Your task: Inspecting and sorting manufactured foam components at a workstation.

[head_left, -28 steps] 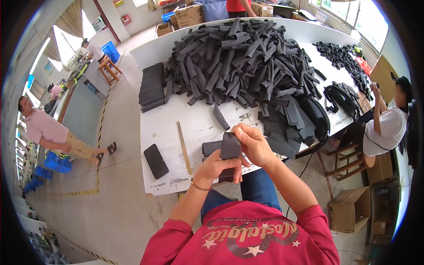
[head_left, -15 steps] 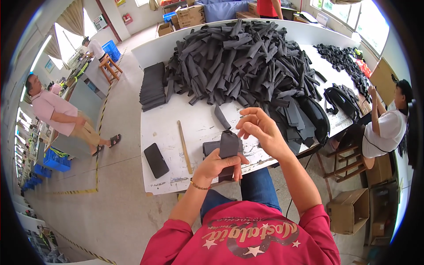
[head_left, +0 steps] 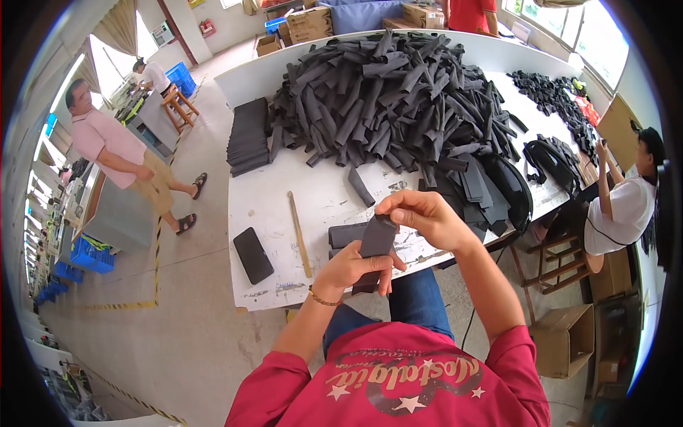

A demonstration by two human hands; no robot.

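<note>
My left hand [head_left: 356,266] is wrapped round the lower part of a dark grey fabric sleeve [head_left: 378,238], which stands up, slightly tilted, above the table's near edge. At its top end, my right hand [head_left: 421,219] is closed in a pinch on the sleeve's rim. Just behind my left hand lie dark folded pieces [head_left: 347,235], partly hidden by it. A single loose sleeve [head_left: 361,187] rests farther up the white table [head_left: 274,206]. Beyond it rises a large heap of similar dark sleeves [head_left: 384,99].
A neat stack of flat dark pieces [head_left: 249,139] stands left of the heap. A wooden stick [head_left: 299,235] and a black phone [head_left: 253,255] lie at the table's left. Dark flat panels [head_left: 478,188] and a black bag [head_left: 509,188] sit right. A seated person [head_left: 620,217] works there; another walks at left.
My right hand has come in from open fingers beside the sleeve to a pinch on its top end. The sleeve has tilted right. The person at left has turned and moved right.
</note>
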